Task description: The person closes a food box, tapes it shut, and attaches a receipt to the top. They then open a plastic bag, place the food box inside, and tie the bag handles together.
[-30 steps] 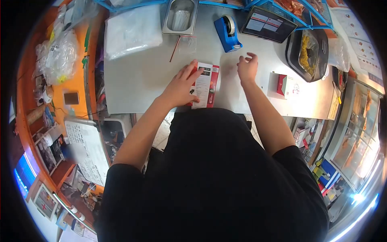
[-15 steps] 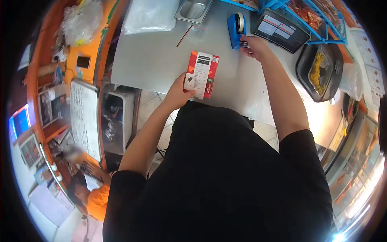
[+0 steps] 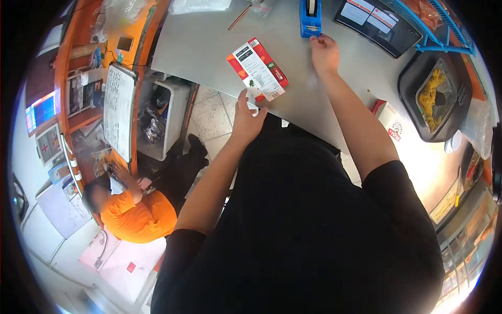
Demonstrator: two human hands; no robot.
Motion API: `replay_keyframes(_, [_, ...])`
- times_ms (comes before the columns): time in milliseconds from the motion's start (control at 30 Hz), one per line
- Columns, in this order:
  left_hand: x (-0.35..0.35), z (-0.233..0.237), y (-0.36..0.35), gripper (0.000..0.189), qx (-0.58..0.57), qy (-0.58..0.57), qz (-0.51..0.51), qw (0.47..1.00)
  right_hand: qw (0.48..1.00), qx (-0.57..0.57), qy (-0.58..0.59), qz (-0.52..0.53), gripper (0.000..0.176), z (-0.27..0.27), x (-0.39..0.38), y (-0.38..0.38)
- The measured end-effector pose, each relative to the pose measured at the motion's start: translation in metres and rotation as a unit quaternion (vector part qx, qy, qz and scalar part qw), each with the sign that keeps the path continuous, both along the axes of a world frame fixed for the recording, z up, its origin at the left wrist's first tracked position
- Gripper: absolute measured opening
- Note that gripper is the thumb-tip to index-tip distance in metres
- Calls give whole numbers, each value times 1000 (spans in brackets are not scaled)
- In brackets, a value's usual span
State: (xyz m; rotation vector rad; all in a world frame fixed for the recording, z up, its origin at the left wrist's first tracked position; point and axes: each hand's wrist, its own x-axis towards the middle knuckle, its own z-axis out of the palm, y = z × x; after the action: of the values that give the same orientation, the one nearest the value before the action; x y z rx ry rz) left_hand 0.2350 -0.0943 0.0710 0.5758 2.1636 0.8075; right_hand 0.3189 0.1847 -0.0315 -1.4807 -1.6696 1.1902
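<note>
A red and white box (image 3: pixel 251 57) with a printed receipt on its top lies tilted on the metal table (image 3: pixel 193 49). Just off its lower corner is my left hand (image 3: pixel 248 119), thumb and fingers apart. My right hand (image 3: pixel 325 55) is at the front end of the blue tape dispenser (image 3: pixel 310 23), fingertips curled together at its cutting edge. What those fingertips pinch, if anything, I cannot tell.
A tablet (image 3: pixel 374 23) stands right of the dispenser, beside a blue rack (image 3: pixel 434 29). Further right sits a black container (image 3: pixel 413 86) with yellow food. A pencil-like stick (image 3: pixel 239 17) lies at the back. At left, a person in an orange shirt (image 3: pixel 138 214) sits near a whiteboard (image 3: pixel 119 110).
My left hand has let go of the box, which now lies turned on the table. My right hand stays at the dispenser's front end. The whole view has shifted.
</note>
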Motion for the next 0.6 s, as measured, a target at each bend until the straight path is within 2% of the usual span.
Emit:
replay_keyframes(33, [1, 6, 0, 87, -10, 113, -65, 991, 999, 42, -2, -11, 30, 5, -1, -2])
replay_keyframes(67, [1, 12, 1, 87, -12, 114, -68, 991, 999, 40, -1, -13, 30, 10, -2, -1])
replay_keyframes(100, [0, 27, 6, 87, -46, 248, -188, 949, 999, 13, -29, -16, 30, 13, -3, 1])
replay_keyframes(133, [-2, 35, 9, 87, -76, 373, -302, 874, 998, -11, -57, -20, 31, 13, -3, 5])
replay_keyframes(167, [-11, 29, 7, 87, -84, 416, -388, 818, 998, -10, -57, -20, 31, 14, -2, 8])
replay_keyframes(200, [-19, 28, 10, 87, -83, 418, -386, 818, 997, -31, -74, -13, 32, 13, -4, 13])
replay_keyframes(267, [-30, 27, 17, 90, -56, 516, -490, 701, 995, -50, -85, -5, 34, 18, -7, 19])
replay_keyframes(333, [-33, 37, 33, 86, -50, 513, -503, 694, 983, -138, -119, -23, 35, 22, -7, 21])
replay_keyframes(433, [-31, 49, 63, 84, -130, 526, -591, 597, 979, -169, -113, -24, 35, 15, 3, 21])
replay_keyframes(467, [-33, 43, 69, 84, -119, 530, -603, 585, 978, -171, -109, -44, 35, 12, 8, 19])
replay_keyframes(533, [-41, 31, 82, 88, -64, 506, -615, 601, 983, -130, -109, 74, 38, 14, 17, 10])
replay_keyframes(567, [-45, 32, 87, 91, -49, 454, -627, 631, 977, -163, -94, 105, 41, 19, 27, 3])
replay_keyframes(600, [-48, 34, 94, 91, -39, 456, -640, 617, 969, -194, -78, 136, 44, 26, 40, -9])
